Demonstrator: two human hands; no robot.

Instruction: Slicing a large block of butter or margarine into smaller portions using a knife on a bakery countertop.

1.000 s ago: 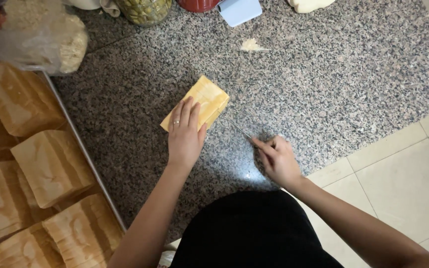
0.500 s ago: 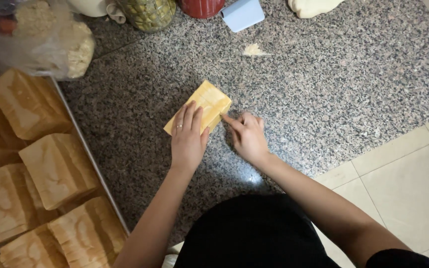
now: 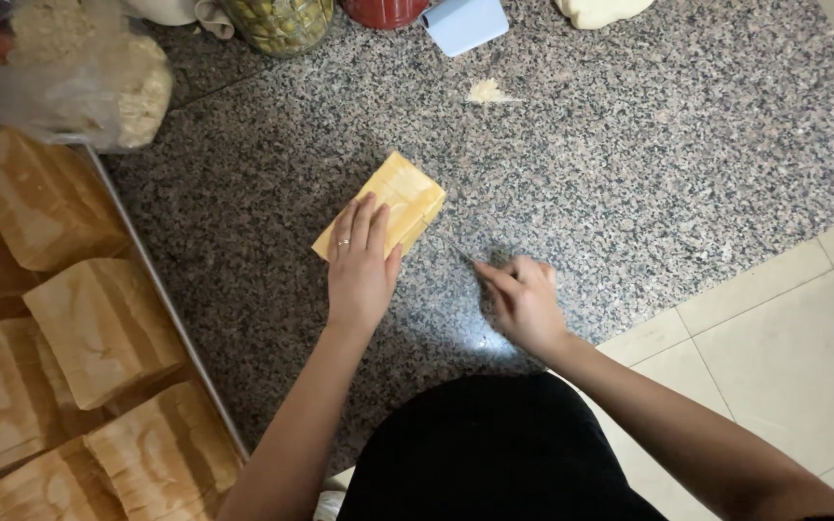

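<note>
Left hand (image 3: 363,262) fingers lying flat, close together, pressing down on yellow slab (image 3: 385,205) at counter centre. Right hand (image 3: 523,301) fingers curling around thin knife (image 3: 455,247), blade pointing toward 10 o'clock, tip nearing slab's right edge. Granite counter (image 3: 629,164) lying underneath. Bread loaves (image 3: 98,328) sitting at 8 o'clock; blue scraper (image 3: 465,21) at 12 o'clock; dough scrap (image 3: 487,92) near 1 o'clock.

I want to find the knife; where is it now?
In the head view, the knife lies low over the granite counter, held by the right hand, just right of the yellow block.
</note>
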